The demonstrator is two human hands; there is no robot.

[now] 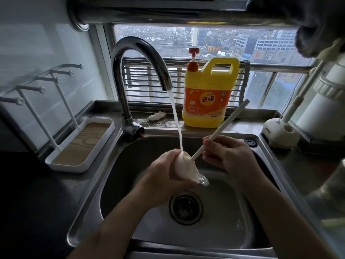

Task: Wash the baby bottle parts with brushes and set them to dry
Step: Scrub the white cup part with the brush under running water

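Seen from above, a steel sink (115, 165) sits under a window. A curved tap (130, 58) runs a thin stream of water (176, 120) down onto a white rounded piece (183, 166), held over the basin just above the drain (185, 207).

The left hand (164, 172) cups this piece from the left, its fingers curled round it. I cannot tell whether the piece is a bottle part or the brush's own head.

The long white brush handle (220, 129) slants up to the right out of the piece. The right hand (227, 156) pinches its lower part, with fingers bent round it.

On the ledge behind the sink stands a yellow pump jug of dish soap (207, 98). On the desk to the left is a white drying rack (80, 144) with pegs. To the right is a white brush stand (280, 133).
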